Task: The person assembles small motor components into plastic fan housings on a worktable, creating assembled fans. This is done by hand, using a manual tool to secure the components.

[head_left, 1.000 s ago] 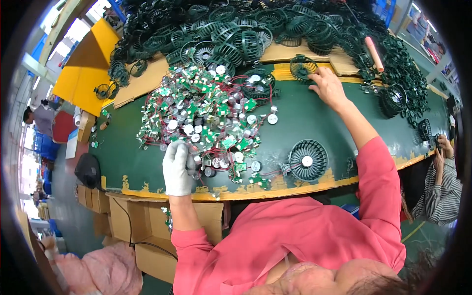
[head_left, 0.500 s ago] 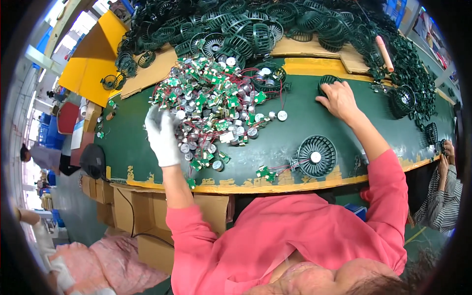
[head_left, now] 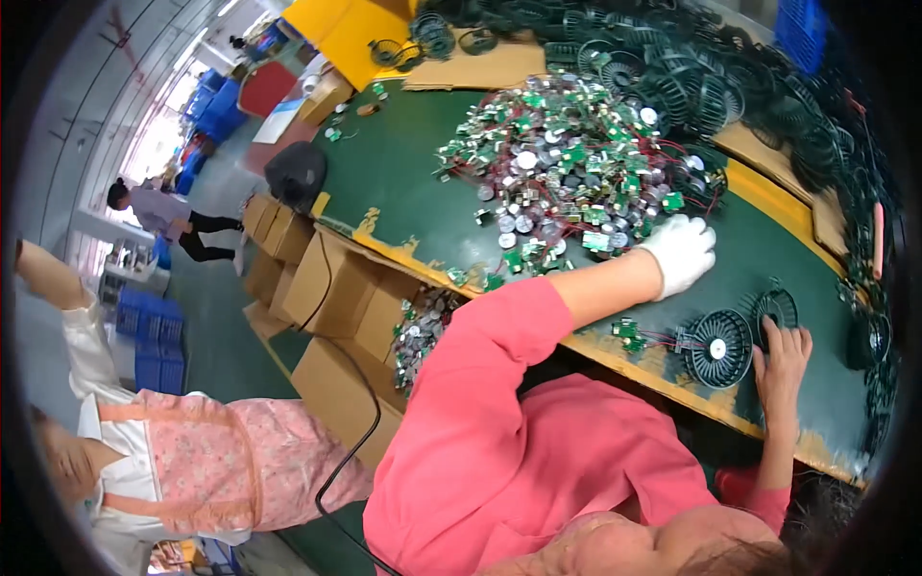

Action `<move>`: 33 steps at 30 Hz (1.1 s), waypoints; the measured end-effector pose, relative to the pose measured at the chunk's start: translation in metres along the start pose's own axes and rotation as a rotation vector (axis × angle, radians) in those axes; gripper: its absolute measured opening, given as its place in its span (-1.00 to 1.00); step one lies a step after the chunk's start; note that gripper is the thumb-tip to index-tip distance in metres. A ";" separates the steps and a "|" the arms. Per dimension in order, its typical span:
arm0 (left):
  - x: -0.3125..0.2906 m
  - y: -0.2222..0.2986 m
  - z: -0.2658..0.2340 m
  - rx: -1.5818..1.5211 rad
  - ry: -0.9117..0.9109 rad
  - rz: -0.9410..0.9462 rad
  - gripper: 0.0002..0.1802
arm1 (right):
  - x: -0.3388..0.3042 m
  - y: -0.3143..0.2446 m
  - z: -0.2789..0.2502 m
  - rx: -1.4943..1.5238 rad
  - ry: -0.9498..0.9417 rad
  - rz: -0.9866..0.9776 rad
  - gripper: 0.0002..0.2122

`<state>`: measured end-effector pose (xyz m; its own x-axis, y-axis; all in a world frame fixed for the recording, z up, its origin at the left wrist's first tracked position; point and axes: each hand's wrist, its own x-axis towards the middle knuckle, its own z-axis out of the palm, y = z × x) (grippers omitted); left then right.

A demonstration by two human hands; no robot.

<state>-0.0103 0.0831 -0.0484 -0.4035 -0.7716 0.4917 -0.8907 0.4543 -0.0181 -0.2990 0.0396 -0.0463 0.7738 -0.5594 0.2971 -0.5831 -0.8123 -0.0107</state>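
Note:
My left hand [head_left: 682,255], in a white glove, is beside the right edge of a heap of small motors and green circuit boards [head_left: 567,163] with red wires. Its fingers are curled together, and whatever they hold is hidden. My bare right hand [head_left: 786,370] has its fingers closed on the near rim of a dark round fan cage [head_left: 776,305] tilted up from the table. Just left of it lies another fan cage with a motor [head_left: 718,348] at its centre. Red wires run from that one to a small green board [head_left: 629,334] near the table edge.
Many dark cages [head_left: 691,86] are piled at the back, on cardboard [head_left: 480,67]. A pink stick [head_left: 878,240] is at the far right. Open cardboard boxes [head_left: 331,298] stand below the table's front edge. A person in a pink apron [head_left: 206,451] is at the left.
The view has swung left. My left hand has moved from the heap's left side to its right. My right hand has brought the loose cage nearer, beside the one with the motor.

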 end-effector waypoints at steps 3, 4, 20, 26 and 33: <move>0.009 0.006 0.004 0.034 -0.278 -0.171 -0.83 | -0.005 0.001 0.006 -0.012 0.007 -0.003 -0.61; 0.009 0.005 0.006 0.072 -0.287 -0.213 -0.84 | -0.006 0.001 0.008 -0.017 0.014 0.001 -0.64; 0.013 -0.010 -0.116 -0.957 1.133 -0.525 -0.74 | 0.018 -0.059 -0.074 0.319 0.172 -0.317 -0.68; -0.039 0.033 -0.117 -1.114 0.722 -0.688 -0.76 | 0.014 -0.058 -0.056 0.385 0.001 -0.340 -0.69; -0.052 0.062 -0.098 -0.684 0.373 -0.383 -0.72 | 0.009 -0.055 -0.054 0.446 0.022 -0.307 -0.71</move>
<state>-0.0239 0.1954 0.0104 0.1001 -0.7840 0.6126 -0.5816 0.4535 0.6753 -0.2734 0.0882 0.0088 0.8839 -0.2854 0.3705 -0.1655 -0.9319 -0.3229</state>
